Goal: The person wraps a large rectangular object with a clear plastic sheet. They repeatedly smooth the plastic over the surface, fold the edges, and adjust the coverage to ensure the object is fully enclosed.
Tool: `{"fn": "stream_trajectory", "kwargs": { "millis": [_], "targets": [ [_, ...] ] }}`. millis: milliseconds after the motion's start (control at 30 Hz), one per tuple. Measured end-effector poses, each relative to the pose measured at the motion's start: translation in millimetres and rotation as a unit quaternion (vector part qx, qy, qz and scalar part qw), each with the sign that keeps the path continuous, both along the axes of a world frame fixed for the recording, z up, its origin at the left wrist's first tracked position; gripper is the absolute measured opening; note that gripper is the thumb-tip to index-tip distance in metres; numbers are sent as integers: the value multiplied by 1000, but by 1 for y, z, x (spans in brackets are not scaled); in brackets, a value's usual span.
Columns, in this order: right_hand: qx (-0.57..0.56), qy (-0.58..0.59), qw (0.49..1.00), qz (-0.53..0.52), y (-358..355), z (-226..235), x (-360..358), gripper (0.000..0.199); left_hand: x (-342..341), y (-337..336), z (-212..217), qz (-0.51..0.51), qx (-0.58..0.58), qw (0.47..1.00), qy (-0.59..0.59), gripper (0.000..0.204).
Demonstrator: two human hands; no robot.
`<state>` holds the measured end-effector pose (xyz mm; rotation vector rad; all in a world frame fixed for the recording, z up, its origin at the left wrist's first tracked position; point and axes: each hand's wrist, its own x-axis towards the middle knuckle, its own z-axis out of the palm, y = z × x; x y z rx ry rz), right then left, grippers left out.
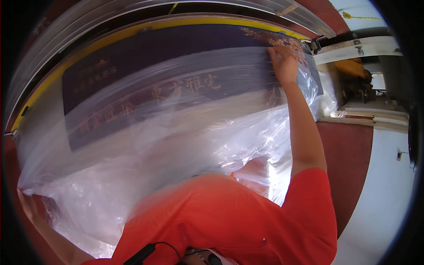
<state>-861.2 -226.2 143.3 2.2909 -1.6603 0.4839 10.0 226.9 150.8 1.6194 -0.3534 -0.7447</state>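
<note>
A large flat panel (194,37), dark blue with gold lettering and a gold blossom pattern at its right end, lies across the view. Thin clear plastic film (176,132) covers its middle and lower part and hangs in bright wrinkles toward my body. My right hand (285,64) is at the film's upper edge near the blossom pattern, fingers bent and closed on the film. Far out at the lower left, my left hand (27,205) grips the film's corner, drawing it taut; part of those fingers is hidden by the film.
A yellow strip (176,22) runs along the panel's far edge, with silver metal rails (221,5) beyond it. To the right are a white beam (357,51), a red floor area (346,163) and a pale surface (384,185). Loose film bunches by the panel's right end.
</note>
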Motion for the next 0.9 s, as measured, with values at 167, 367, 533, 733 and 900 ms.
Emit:
{"fn": "stream_trajectory", "kwargs": {
  "millis": [167,367,533,733,900],
  "targets": [
    [57,-158,985,-41,0,-7,0,17,-57,-23,26,-33,-18,994,102,47],
    [102,-309,939,107,-3,27,11,15,56,-18,-27,-68,142,822,-547,35],
    [57,-268,961,-28,-17,-3,-14,22,22,-141,-74,142,265,829,-471,43],
    [-16,-223,967,-124,-118,3,-22,30,20,-269,-73,130,354,825,-420,57],
    [13,-320,920,-227,-123,-18,-8,42,44,-285,-93,70,400,810,-424,67]
  ]
}}
